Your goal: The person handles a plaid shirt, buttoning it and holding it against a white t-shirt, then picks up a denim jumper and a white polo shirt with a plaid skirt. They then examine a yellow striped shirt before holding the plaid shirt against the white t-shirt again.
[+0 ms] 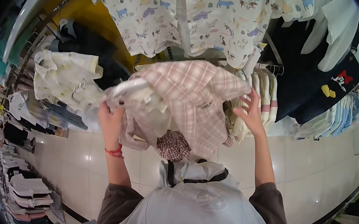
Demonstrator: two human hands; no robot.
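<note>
A pink-and-white plaid shirt (191, 87) hangs spread out before my chest, with small dark lettering on its front. Part of a white hanger (130, 88) shows inside its opening. My left hand (110, 122), with a red bracelet at the wrist, is closed on the shirt's edge near a dark button. My right hand (250, 113) has its fingers apart, the fingertips right at the sleeve on the other side. Below the shirt, a dark checked piece of cloth (174, 146) shows.
A white animal-print shirt (190, 16) hangs overhead in front. A pale yellow-patterned shirt (66, 72) is on the left rack. Several cream garments (264, 95) hang behind my right hand, beside dark overalls (324, 84). Folded clothes (28, 192) lie lower left. Tiled floor (301, 170) spreads below.
</note>
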